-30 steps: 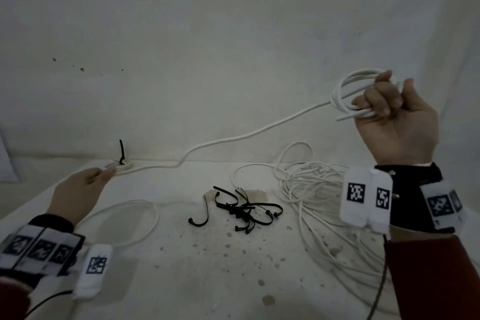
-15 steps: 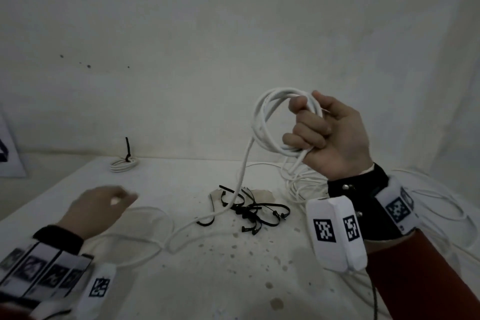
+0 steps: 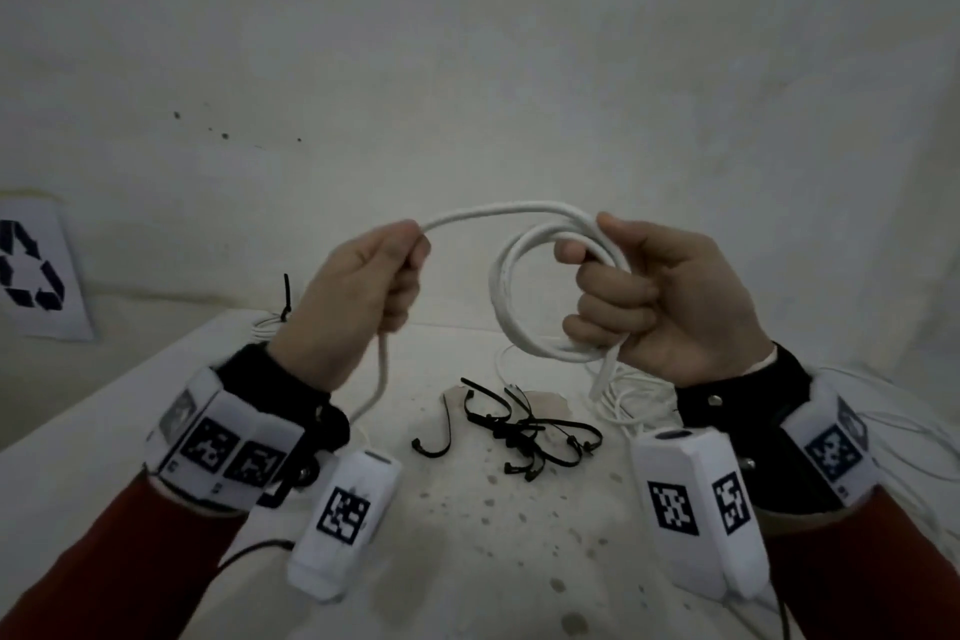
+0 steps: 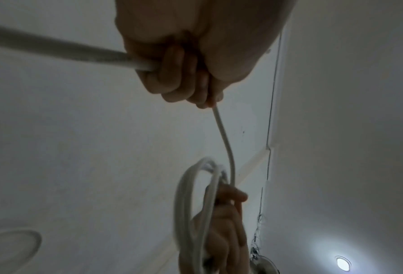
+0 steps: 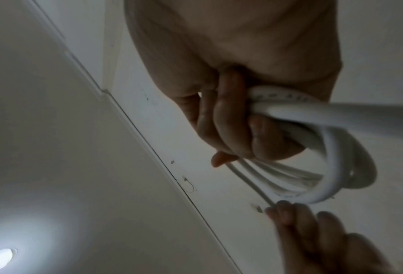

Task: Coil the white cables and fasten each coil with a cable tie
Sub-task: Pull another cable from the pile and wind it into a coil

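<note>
The small coil (image 3: 524,296) is gripped in the curled right hand (image 3: 670,296), raised above the table (image 3: 104,431). The free white cable (image 3: 488,216) is clenched by the left hand (image 3: 358,296) – the next loop is best matched in size and laid flat against the coil – without twist.

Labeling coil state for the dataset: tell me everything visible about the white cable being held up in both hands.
The white cable is round, smooth, plastic-looking, with faint print along its jacket. Several loops form a roughly round coil held upright in the air, gripped at its right side by the right hand. One strand arcs from the coil's top over to the left hand, which grips it; below that fist the cable hangs down toward the table. No tie is on this coil yet.
</note>
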A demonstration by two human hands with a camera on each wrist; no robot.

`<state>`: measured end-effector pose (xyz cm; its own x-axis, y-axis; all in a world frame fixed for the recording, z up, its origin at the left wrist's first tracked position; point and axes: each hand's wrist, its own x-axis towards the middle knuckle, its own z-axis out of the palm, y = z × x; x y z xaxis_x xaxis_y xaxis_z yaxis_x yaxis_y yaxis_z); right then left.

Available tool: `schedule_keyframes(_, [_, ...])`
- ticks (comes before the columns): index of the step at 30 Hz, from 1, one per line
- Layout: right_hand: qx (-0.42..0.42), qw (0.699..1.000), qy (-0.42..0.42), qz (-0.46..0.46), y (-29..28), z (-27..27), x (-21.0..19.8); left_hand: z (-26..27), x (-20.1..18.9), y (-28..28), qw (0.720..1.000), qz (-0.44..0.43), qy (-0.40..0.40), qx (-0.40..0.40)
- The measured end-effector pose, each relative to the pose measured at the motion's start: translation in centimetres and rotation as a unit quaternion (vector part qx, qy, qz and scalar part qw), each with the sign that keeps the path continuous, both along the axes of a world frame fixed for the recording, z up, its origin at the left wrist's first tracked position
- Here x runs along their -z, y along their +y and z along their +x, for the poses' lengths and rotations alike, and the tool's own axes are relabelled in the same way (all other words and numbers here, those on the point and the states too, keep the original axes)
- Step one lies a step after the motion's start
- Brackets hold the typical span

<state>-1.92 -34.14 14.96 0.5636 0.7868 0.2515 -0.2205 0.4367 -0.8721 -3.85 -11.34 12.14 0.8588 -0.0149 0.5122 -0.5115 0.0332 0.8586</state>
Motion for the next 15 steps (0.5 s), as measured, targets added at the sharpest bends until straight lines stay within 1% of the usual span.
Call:
schedule_keyframes(1, [0.026,0.999,-0.010,-0.016,-0.1,-0.2,0.3,0.1,-0.5,0.3,0.999,0.009,-0.019,-0.025])
schedule_keyframes(3, [0.033,0.999,-0.008,-0.011,-0.2,-0.3,0.9,0.1,-0.7,0.5,0.998,0.032,-0.039,-0.048])
schedule_keyframes(6, [-0.020,0.999,0.018,0.036,-0.5,-0.2,1.1,-0.1,0.2,0.0,0.994,0.080,-0.048,-0.061])
schedule_keyframes(9, [-0.040,0.996,0.020,0.081,-0.3,-0.2,1.1,-0.1,1.6,-0.8,0.987,0.126,-0.070,-0.074])
schedule_keyframes(11, [-0.038,0.991,0.020,0.125,0.3,-0.4,1.3,-0.2,2.4,-1.4,0.987,0.127,-0.074,-0.062])
schedule_keyframes(13, [-0.019,0.983,0.022,0.179,0.9,-0.6,1.5,-0.2,3.2,-1.8,0.987,0.126,-0.077,-0.057])
schedule_keyframes(15, [0.019,0.969,0.023,0.244,1.1,-0.9,1.3,-0.1,4.2,-1.9,0.982,0.147,-0.084,-0.080])
